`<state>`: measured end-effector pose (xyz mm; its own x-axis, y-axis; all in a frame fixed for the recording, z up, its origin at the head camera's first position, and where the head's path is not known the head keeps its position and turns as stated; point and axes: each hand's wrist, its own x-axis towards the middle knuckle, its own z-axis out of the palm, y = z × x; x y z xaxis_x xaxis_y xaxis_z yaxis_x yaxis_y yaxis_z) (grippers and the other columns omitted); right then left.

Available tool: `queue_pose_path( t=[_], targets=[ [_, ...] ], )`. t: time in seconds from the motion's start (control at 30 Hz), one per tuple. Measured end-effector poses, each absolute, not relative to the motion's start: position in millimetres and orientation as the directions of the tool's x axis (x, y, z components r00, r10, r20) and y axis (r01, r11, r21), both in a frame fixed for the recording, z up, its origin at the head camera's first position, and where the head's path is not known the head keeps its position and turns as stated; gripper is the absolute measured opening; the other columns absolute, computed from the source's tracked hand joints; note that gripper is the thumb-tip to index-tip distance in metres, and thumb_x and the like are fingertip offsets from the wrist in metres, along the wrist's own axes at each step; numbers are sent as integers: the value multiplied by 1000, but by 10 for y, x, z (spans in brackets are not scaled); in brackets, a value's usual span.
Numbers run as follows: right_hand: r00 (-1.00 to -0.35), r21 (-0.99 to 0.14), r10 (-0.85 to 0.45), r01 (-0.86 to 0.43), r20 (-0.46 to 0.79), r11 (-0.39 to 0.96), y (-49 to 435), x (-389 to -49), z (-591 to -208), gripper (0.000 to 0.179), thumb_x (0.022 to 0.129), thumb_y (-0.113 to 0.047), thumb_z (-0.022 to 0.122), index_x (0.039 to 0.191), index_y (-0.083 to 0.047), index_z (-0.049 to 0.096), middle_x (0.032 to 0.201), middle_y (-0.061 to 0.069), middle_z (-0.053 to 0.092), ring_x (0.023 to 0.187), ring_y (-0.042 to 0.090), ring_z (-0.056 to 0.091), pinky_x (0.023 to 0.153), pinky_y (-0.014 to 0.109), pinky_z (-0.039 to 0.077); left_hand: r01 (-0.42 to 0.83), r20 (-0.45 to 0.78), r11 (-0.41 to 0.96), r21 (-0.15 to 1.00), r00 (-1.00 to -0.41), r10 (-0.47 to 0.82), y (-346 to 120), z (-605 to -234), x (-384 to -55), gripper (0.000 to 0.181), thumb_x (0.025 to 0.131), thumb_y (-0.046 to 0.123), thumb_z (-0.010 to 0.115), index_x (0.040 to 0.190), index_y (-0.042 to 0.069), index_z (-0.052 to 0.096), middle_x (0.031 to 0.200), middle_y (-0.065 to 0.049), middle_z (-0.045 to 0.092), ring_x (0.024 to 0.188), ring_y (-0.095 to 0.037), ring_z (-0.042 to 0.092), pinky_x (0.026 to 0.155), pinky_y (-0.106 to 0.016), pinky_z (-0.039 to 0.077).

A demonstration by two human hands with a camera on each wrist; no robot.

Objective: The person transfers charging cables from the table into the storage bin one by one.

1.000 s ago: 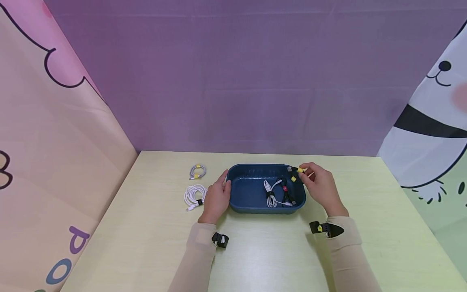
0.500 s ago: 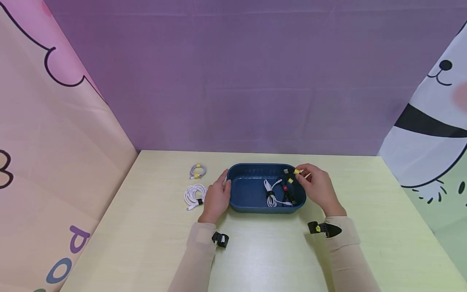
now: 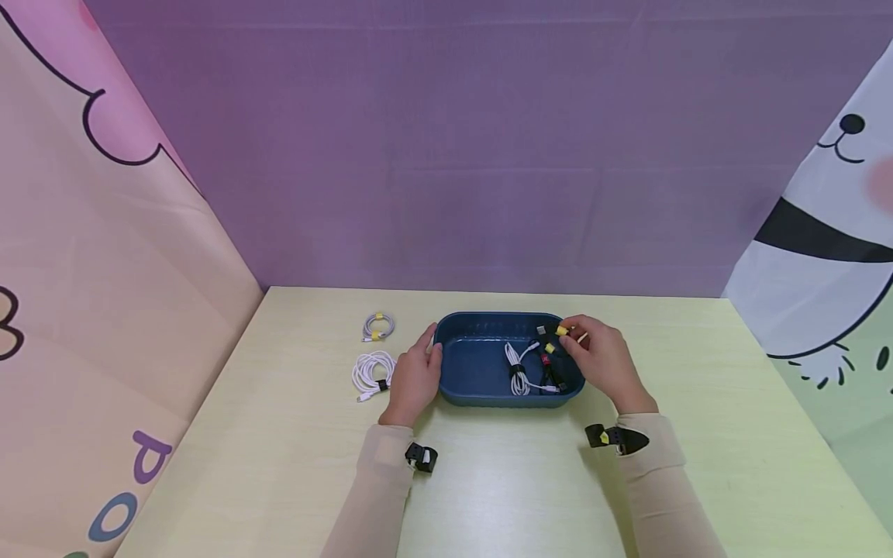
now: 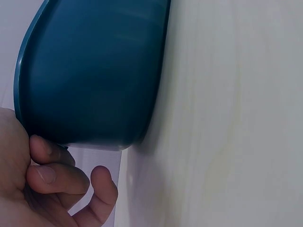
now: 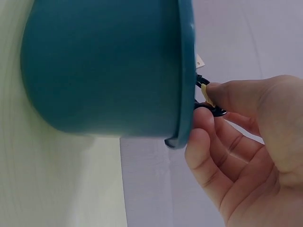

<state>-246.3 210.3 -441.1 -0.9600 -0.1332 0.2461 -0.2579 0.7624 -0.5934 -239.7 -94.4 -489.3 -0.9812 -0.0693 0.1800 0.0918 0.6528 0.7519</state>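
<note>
In the head view my left hand (image 3: 413,381) holds the left end of a dark blue plastic bin (image 3: 474,402), its fingers bent against the end wall in the left wrist view. My right hand (image 3: 608,360) pinches a black USB cable (image 5: 218,112) by one of its yellow ties (image 3: 562,331), thumb against forefinger, at the bin's right end. This cable hangs over the back right corner, its metal plug pointing left. Inside the bin lie a bundled white cable (image 3: 516,373) with a black strap and a black cable (image 3: 556,378) with a red tag.
Left of the bin, a coiled grey cable (image 3: 379,326) with yellow ties lies on the pale wooden table (image 3: 488,480). A coiled white cable (image 3: 372,372) lies in front of it, close to my left hand. A purple cloth (image 3: 446,155) rises behind the table.
My right hand has shifted slightly left and down, carrying the black USB cable farther in over the bin. My left hand and the bin have stayed in place.
</note>
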Motion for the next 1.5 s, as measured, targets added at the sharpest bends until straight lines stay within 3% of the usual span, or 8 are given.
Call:
queue_pose_path(
  t=[0.27, 0.63, 1.5],
  targets=[
    [-961, -590, -139, -257, 238, 765, 2067, -2452, -4403, 26, 98, -13, 68, 123, -3, 68, 93, 13, 70, 71, 20, 55, 60, 29, 46, 103, 199, 661, 743, -977, -71, -941, -4894, -2395, 45, 106, 20, 54, 150, 12, 53, 52, 2, 43, 46, -12, 40, 46, -29, 30],
    [-966, -552, -166, -251, 200, 795, 1969, -2447, -4428, 27, 98, -14, 68, 122, -2, 68, 93, 11, 71, 75, 20, 59, 69, 31, 51, 105, 199, 657, 747, -977, -70, -947, -4887, -2392, 45, 106, 20, 54, 150, 11, 53, 52, 2, 41, 45, -12, 39, 45, -28, 28],
    [-967, -498, -184, -249, 176, 831, 1854, -2395, -4458, 26, 97, -15, 70, 119, -2, 68, 95, 11, 73, 73, 18, 62, 68, 36, 55, 84, 164, 652, 754, -984, -63, -913, -4843, -2374, 46, 106, 20, 53, 151, 11, 51, 54, 1, 43, 47, -13, 42, 46, -28, 30]
  ],
)
